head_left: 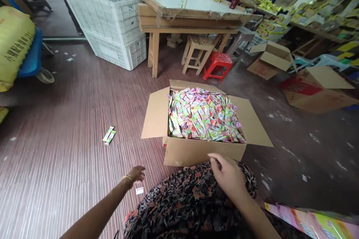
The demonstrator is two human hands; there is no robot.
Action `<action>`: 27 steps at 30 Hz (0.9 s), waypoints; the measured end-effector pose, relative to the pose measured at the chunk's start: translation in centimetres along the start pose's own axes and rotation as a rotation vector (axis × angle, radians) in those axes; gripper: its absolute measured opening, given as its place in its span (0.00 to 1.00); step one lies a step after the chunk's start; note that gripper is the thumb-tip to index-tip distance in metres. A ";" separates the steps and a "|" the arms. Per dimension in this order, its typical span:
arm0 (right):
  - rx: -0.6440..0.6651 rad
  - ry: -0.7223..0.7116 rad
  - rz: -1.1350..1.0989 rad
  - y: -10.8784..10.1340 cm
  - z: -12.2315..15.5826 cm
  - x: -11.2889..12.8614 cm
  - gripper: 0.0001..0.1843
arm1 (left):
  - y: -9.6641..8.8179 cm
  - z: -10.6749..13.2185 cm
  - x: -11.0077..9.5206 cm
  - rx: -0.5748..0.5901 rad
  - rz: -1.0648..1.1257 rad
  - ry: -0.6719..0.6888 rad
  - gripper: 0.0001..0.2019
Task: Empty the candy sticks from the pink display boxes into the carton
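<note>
An open cardboard box (196,151) stands on the floor in front of me, heaped with several small green and pink sachets (203,114). My right hand (228,173) rests over my floral-clothed knee, just below the box's near wall, fingers curled loosely with nothing seen in them. My left hand (136,174), a gold bangle on its wrist, reaches down toward the floor left of the box, fingers bent downward. A small white slip (139,191) lies on the floor right beneath it. Two loose sachets (109,135) lie farther left on the floor.
A wooden table (190,7) with stools beneath stands behind the box, white plastic crates (109,22) to its left. Flattened and open cartons (316,89) lie at the right. A yellow sack (14,41) sits far left. Colourful printed packaging (311,222) lies by my right side.
</note>
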State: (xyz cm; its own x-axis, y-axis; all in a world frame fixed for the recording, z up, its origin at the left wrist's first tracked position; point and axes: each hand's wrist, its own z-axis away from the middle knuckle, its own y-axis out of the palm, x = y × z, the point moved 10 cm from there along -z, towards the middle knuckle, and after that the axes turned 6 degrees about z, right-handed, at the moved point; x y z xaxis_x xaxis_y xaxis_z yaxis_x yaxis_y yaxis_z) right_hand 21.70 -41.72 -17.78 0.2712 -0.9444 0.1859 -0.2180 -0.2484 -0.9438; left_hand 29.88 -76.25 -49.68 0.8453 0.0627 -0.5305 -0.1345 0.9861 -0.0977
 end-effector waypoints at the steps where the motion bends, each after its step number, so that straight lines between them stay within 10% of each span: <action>1: 0.065 -0.011 -0.040 1.2 -1.1 1.5 0.17 | -1.2 -0.8 -1.4 -0.028 0.004 0.011 0.09; 9: 0.559 -0.026 0.007 16.6 -9.8 10.6 0.31 | -14.0 -7.5 -4.5 -0.336 -0.227 0.006 0.14; 15: 0.388 -0.106 0.061 22.4 -9.7 9.7 0.38 | -22.4 -11.0 -4.3 -0.542 -0.434 -0.063 0.28; 27: 0.442 -0.055 0.130 23.2 -8.7 8.6 0.41 | -22.1 -19.2 -11.9 -0.538 -0.655 0.055 0.33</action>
State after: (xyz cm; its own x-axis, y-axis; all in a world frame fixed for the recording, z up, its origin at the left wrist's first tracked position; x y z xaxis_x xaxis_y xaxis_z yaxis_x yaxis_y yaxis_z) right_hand 10.77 -57.44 -35.66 0.3205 -0.9457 0.0550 0.1643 -0.0017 -0.9864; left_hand 12.88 -101.71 -57.35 0.8135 -0.5172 -0.2660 0.1342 0.6119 -0.7795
